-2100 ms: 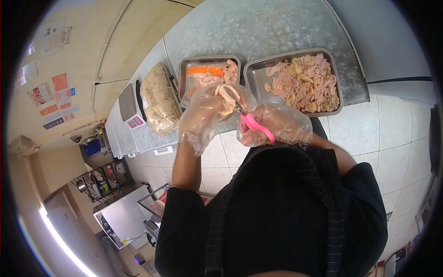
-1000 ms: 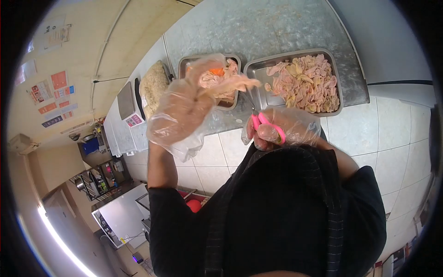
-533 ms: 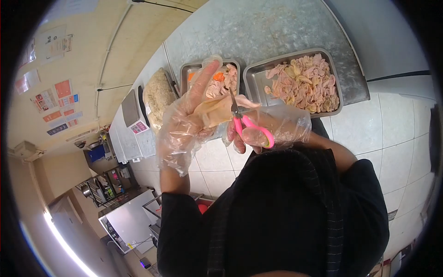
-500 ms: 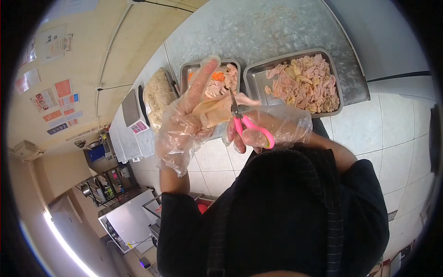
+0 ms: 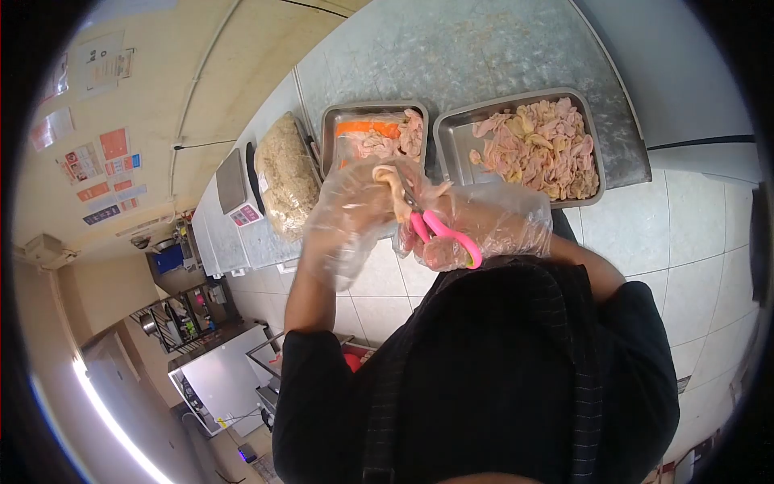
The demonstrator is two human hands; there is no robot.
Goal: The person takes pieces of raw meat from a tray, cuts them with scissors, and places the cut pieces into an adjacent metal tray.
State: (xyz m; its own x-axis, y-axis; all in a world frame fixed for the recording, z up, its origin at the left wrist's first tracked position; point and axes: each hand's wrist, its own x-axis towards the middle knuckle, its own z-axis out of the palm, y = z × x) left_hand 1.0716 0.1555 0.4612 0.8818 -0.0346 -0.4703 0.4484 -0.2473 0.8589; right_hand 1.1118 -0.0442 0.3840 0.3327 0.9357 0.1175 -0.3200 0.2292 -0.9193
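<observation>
My left hand (image 5: 351, 214), in a clear plastic glove and blurred by motion, is closed on a piece of raw chicken skin (image 5: 393, 187) that hangs in a pale fold. In my right hand (image 5: 451, 230), also gloved, are scissors (image 5: 439, 226) with pink handles, their dark blades pointing up against the skin. A small pink end of meat shows just right of the blades. Whether the blades are fully closed is hard to see. Both hands are in front of my body, at the near edge of the metal table.
On the metal table (image 5: 451, 48) a small steel tray (image 5: 325, 133) holds pale raw pieces and an orange strip. A larger steel tray (image 5: 455, 121) holds a heap of raw skin pieces. Further left are a bag of pale crumbs (image 5: 284, 177) and a weighing scale (image 5: 234, 185).
My left hand has turned and its raised finger has curled in. The chicken skin, broad before, now appears as a narrow fold by the blades. My right hand has hardly moved.
</observation>
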